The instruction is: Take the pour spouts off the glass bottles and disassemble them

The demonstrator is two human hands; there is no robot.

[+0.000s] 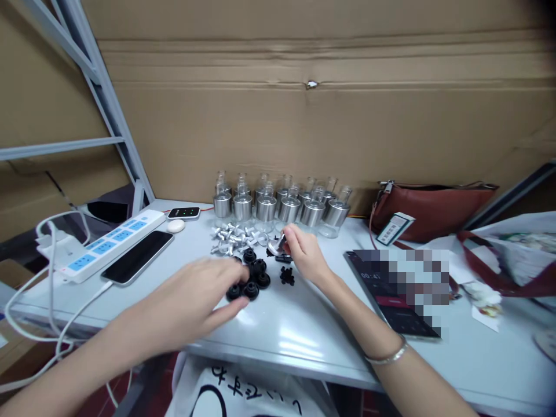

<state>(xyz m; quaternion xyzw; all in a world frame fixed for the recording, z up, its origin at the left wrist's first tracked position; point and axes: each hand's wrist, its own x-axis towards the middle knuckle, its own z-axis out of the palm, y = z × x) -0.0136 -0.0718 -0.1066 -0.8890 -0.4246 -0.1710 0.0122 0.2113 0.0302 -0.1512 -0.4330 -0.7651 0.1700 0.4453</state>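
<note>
My left hand (212, 289) reaches over a cluster of round black plastic stoppers (251, 289), thumb apart from the fingers; its fingertips are slightly blurred and partly hidden among them. In my right hand (304, 252) a shiny silver metal piece (277, 246) with a rounded end is pinched between thumb and fingers. Just below it lies a small heap of tiny black parts (286, 275). A pile of silver metal spout-like pieces (234, 236) lies behind the stoppers. Behind these stand rows of glass bottles with silver metal bands (266, 207), their necks uncovered.
To the left are a white power strip (113, 243), a phone (139, 258), a small black device (184, 214) and a round white object (176, 226). A tablet (382, 289) and brown bag (434, 211) lie to the right. Cardboard (260, 116) stands behind the table.
</note>
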